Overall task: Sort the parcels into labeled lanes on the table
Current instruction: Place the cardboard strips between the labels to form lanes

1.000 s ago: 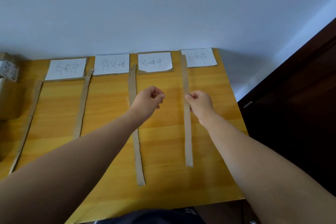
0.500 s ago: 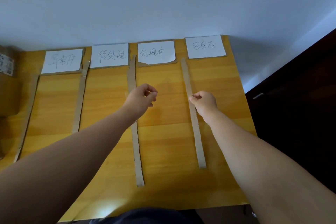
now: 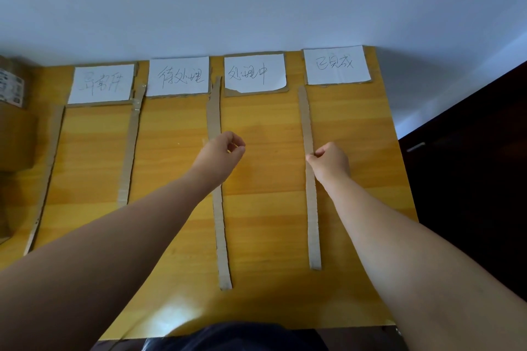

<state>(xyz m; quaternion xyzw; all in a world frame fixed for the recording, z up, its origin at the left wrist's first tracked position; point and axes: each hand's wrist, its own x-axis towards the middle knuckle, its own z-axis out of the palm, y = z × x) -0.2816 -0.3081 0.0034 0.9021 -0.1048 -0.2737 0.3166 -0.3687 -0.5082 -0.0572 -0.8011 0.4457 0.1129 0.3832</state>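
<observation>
We see right hand (image 3: 330, 164) at 3 o'clock, fingers curled, pinching rightmost strip (image 3: 312, 222), likely squaring lane under label (image 3: 336, 65). Left hand (image 3: 222, 151) near centre, fist curled, empty, over middle strip (image 3: 214, 114). Parcel (image 3: 14, 134) waits at 9 o'clock, outside lanes on table (image 3: 271, 308).

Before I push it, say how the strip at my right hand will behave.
Likely floppy: the cardboard strip at the right hand is long, thin, wavy. Probably light, so it should slide easily on the smooth table.
</observation>
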